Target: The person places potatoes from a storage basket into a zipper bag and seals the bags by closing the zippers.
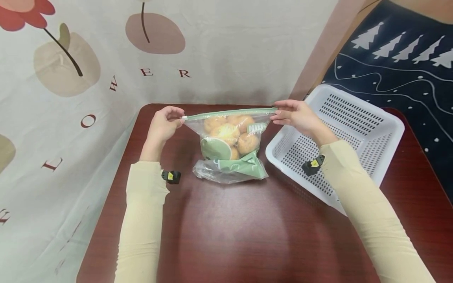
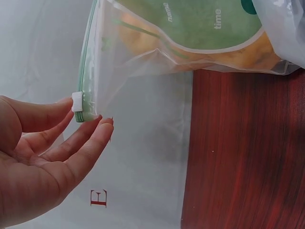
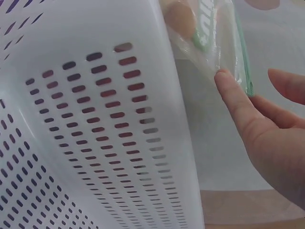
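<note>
A clear zip bag (image 1: 226,131) with a green zip strip and green label stands upright on the table, holding several round golden-brown pieces that look like buns. My left hand (image 1: 163,125) pinches the white slider (image 2: 77,101) at the left end of the strip between thumb and fingers. At the strip's other end, my right hand (image 1: 295,114) touches the bag's corner with fairly straight fingers (image 3: 233,98), its thumb held apart. The strip runs taut between both hands. Crumpled clear and green plastic (image 1: 231,171) lies against the bag's front.
A white perforated basket (image 1: 393,122) stands on the right side of the dark red table (image 1: 226,228), under my right forearm. Behind the table hangs a pale cloth (image 1: 240,51) with flower prints. Dark fabric with white trees (image 1: 400,78) lies beyond the basket.
</note>
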A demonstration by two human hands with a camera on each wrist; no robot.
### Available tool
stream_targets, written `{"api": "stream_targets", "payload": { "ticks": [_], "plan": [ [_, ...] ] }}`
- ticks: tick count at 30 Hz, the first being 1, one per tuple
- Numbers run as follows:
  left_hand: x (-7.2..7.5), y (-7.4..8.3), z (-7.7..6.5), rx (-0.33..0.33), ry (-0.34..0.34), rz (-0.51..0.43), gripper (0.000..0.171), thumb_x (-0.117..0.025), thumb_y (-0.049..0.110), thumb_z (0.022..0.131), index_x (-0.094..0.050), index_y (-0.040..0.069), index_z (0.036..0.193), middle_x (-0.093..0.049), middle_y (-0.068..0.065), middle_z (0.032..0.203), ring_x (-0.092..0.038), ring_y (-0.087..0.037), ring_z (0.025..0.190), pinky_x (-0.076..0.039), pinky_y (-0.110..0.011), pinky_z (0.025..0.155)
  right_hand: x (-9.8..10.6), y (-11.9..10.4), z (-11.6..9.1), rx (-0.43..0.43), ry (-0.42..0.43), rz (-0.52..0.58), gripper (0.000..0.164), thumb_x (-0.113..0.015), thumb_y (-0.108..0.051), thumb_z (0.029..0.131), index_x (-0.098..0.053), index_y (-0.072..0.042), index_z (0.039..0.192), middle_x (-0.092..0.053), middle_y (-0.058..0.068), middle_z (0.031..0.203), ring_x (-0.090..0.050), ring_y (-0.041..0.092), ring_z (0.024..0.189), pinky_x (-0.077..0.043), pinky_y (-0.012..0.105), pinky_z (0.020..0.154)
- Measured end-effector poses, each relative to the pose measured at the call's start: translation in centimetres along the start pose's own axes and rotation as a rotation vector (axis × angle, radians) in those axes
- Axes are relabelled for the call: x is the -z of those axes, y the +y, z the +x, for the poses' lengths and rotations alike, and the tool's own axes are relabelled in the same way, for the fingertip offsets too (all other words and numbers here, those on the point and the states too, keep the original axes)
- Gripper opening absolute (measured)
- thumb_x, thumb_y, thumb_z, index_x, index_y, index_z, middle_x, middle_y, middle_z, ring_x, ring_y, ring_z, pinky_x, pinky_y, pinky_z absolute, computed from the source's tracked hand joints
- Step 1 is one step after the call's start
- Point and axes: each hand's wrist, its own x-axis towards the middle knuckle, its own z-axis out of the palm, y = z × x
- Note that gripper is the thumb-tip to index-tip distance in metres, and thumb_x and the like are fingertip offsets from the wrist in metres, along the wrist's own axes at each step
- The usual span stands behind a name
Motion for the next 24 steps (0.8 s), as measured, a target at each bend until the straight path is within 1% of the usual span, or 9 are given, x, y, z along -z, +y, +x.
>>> {"api": "stream_targets", "payload": {
  "ticks": [5, 7, 10, 13, 17, 19, 21, 24],
  "plan": [
    [0.2, -0.3, -0.1, -0.001, 0.000, -0.017, 0.026, -0.055, -0.001, 0.089, -0.053, -0.003, 0.115, -0.056, -0.017, 0.113, -0.054, -0.023, 0.102, -0.048, -0.033, 0.089, 0.5, -0.6, -0.9, -0.006, 0.017, -0.015, 0.043, -0.050, 0.002, 0.091, -0.035, 0.012, 0.130, -0.049, 0.022, 0.113, -0.063, 0.019, 0.090, -0.050, 0.035, 0.086],
    [0.4, -0.3, -0.1, -0.006, 0.004, -0.026, 0.025, -0.055, 0.001, 0.089, -0.053, -0.003, 0.114, -0.056, -0.016, 0.112, -0.055, -0.022, 0.100, -0.049, -0.033, 0.088, 0.9, -1.0, -1.5, 0.003, 0.020, -0.035, 0.043, -0.051, -0.001, 0.091, -0.036, 0.012, 0.130, -0.049, 0.022, 0.117, -0.063, 0.020, 0.091, -0.050, 0.034, 0.085],
    [0.7, -0.4, -0.3, -0.013, 0.014, -0.029, 0.024, -0.056, 0.005, 0.090, -0.054, -0.002, 0.113, -0.057, -0.014, 0.110, -0.055, -0.018, 0.096, -0.049, -0.032, 0.088, 1.5, -1.6, -2.5, 0.014, 0.039, -0.035, 0.041, -0.050, -0.004, 0.092, -0.037, 0.011, 0.128, -0.057, 0.018, 0.109, -0.063, 0.022, 0.090, -0.052, 0.033, 0.083],
    [1.1, -0.2, -0.7, -0.018, 0.037, -0.034, 0.024, -0.057, 0.008, 0.090, -0.055, -0.001, 0.112, -0.057, -0.012, 0.106, -0.056, -0.017, 0.093, -0.049, -0.031, 0.087, 2.2, -2.1, -3.6, 0.017, 0.075, -0.016, 0.035, -0.052, -0.006, 0.092, -0.043, 0.008, 0.123, -0.064, 0.011, 0.097, -0.064, 0.022, 0.087, -0.053, 0.031, 0.080],
    [1.3, -0.4, -0.9, -0.013, 0.075, -0.039, 0.024, -0.057, 0.012, 0.090, -0.056, 0.000, 0.111, -0.059, -0.010, 0.102, -0.058, -0.020, 0.094, -0.050, -0.028, 0.085, 3.4, -2.2, -5.0, 0.031, 0.101, 0.067, 0.017, -0.058, -0.006, 0.089, -0.059, 0.000, 0.105, -0.067, 0.010, 0.089, -0.065, 0.022, 0.082, -0.054, 0.029, 0.075],
    [1.4, -0.5, -1.0, -0.008, 0.084, -0.038, 0.025, -0.057, 0.014, 0.091, -0.056, 0.001, 0.112, -0.059, -0.009, 0.103, -0.058, -0.018, 0.094, -0.050, -0.026, 0.084, 4.2, -2.2, -5.5, 0.042, 0.104, 0.106, 0.012, -0.060, -0.006, 0.088, -0.062, -0.003, 0.099, -0.068, 0.011, 0.088, -0.066, 0.022, 0.082, -0.055, 0.029, 0.074],
    [1.5, -0.8, -1.2, -0.007, 0.086, -0.042, 0.027, -0.057, 0.018, 0.091, -0.056, 0.001, 0.112, -0.059, -0.009, 0.103, -0.058, -0.018, 0.095, -0.050, -0.026, 0.084, 5.0, -2.2, -6.1, 0.039, 0.123, 0.115, 0.012, -0.062, -0.008, 0.087, -0.064, -0.004, 0.098, -0.068, 0.010, 0.088, -0.065, 0.021, 0.083, -0.055, 0.028, 0.074],
    [1.8, -1.1, -1.5, -0.026, 0.084, -0.049, 0.031, -0.058, 0.023, 0.090, -0.055, 0.002, 0.113, -0.058, -0.010, 0.106, -0.057, -0.016, 0.095, -0.050, -0.028, 0.085, 6.1, -2.2, -7.1, 0.045, 0.166, 0.101, 0.019, -0.065, -0.013, 0.085, -0.062, -0.005, 0.102, -0.067, 0.008, 0.093, -0.064, 0.019, 0.088, -0.055, 0.027, 0.074]
  ]
}}
